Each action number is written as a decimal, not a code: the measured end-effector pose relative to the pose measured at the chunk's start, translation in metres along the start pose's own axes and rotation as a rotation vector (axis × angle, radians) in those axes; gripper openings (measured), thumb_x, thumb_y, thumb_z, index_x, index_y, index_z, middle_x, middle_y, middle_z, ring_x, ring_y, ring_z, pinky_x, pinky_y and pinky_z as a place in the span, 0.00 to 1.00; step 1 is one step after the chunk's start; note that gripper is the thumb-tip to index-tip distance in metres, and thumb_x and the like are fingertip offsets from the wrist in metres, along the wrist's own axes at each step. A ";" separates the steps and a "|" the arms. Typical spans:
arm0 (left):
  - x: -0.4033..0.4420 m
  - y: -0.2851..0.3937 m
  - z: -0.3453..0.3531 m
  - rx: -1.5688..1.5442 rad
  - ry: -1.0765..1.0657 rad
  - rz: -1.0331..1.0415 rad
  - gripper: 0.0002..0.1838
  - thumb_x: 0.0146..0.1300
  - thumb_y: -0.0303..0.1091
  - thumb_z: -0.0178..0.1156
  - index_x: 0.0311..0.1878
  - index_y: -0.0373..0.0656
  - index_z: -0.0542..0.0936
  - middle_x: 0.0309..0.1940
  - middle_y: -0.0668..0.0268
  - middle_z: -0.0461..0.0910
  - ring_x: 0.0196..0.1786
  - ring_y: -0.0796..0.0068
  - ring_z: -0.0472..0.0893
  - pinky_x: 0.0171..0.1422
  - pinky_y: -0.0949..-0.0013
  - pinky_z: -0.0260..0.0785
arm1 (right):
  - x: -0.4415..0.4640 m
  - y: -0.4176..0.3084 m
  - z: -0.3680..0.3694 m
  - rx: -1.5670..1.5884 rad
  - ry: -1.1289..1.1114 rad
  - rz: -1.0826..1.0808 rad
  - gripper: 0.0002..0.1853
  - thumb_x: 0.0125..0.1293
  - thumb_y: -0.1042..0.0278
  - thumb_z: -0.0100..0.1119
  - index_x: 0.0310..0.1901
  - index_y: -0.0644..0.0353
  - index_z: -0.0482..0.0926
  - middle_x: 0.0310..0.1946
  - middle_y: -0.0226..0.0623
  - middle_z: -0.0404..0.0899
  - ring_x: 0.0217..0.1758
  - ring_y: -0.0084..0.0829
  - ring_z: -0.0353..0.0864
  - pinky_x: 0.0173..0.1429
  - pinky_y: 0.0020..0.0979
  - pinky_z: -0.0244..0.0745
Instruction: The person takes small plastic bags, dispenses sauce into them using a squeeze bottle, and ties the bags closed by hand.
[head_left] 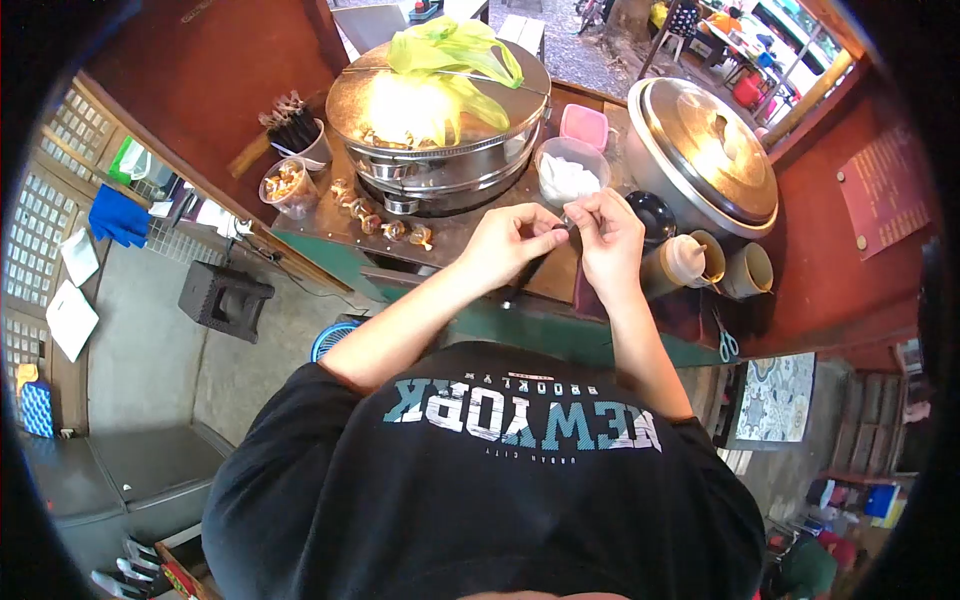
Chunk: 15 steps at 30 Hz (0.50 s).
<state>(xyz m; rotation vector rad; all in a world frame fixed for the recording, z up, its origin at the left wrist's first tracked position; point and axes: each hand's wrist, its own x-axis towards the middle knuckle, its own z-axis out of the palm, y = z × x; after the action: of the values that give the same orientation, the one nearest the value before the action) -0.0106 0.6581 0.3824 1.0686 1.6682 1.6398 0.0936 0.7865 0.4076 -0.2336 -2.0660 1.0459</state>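
Note:
Both hands meet above the counter's front edge, just before a clear plastic tub (568, 172) with white contents. My left hand (512, 243) has its thumb and forefinger pinched together. Close beside it, my right hand (607, 235) is also pinched, its fingertips near the tub's rim. Something small and dark sits between the fingertips, too small to make out. Below the hands, a dark rod-like item (517, 290) lies at the counter edge. Small wrapped bundles (395, 230) lie on the counter at the left, near a round steel steamer (440, 165).
A yellow-green plastic bag (450, 60) lies on the steamer lid. A large lidded pot (710, 150), a sauce bottle (675, 262), brown cups (747, 270) and scissors (727, 340) are at the right. At the left are a filled cup (289, 188) and a black stool (225, 298).

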 end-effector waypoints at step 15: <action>-0.003 -0.009 0.015 -0.464 -0.138 -0.056 0.12 0.66 0.29 0.63 0.47 0.42 0.71 0.28 0.70 0.75 0.25 0.83 0.76 0.25 0.78 0.66 | -0.002 -0.003 -0.006 0.392 0.034 0.174 0.05 0.68 0.74 0.59 0.37 0.68 0.80 0.38 0.38 0.84 0.40 0.23 0.81 0.48 0.25 0.76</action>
<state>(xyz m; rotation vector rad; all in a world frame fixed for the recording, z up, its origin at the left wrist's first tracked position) 0.0025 0.6643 0.3716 0.8682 1.1397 1.7561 0.0992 0.7868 0.4112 -0.2305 -1.7891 1.5153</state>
